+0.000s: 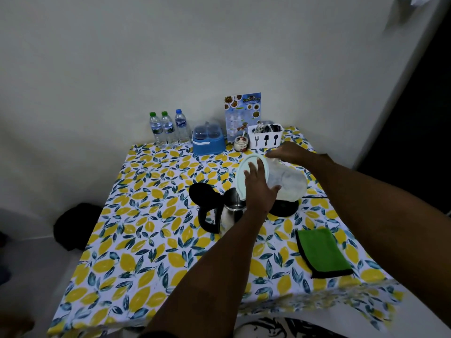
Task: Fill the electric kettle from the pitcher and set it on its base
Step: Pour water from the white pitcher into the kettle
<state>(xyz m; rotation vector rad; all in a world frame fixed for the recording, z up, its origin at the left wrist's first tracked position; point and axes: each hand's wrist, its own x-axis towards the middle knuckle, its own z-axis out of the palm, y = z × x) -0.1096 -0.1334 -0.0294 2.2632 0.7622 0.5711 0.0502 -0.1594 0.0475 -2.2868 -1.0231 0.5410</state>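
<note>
Right now the kettle [230, 212] stands on the lemon-print tablecloth [146, 240] near the middle of the table, its black lid [203, 195] flipped open toward the left and its black handle [207, 222] facing the camera side. Its steel mouth is open, directly under the tipped pitcher [280, 181]. That pitcher is a clear plastic one with a pale lid [246, 176], held on its side above the kettle so the lid end points down at the opening. The left hand [258, 189] lies flat against the lid, fingers spread and straight, palm pressing it. The right hand [290, 152] grips the far side of the pitcher's body from above, fingers curled around it, though the handle itself is hidden. Just right of the kettle, partly under the pitcher, sits the round black base [284, 208], bare, with its cord [314, 197] trailing off to the right. A folded green cloth [322, 252] lies nearer the camera on the right. Along the wall stand three water bottles [168, 128], a blue container [208, 140] with a clear dome, a small jar [241, 142], a white cutlery holder [266, 137] and an upright menu card [241, 113].
</note>
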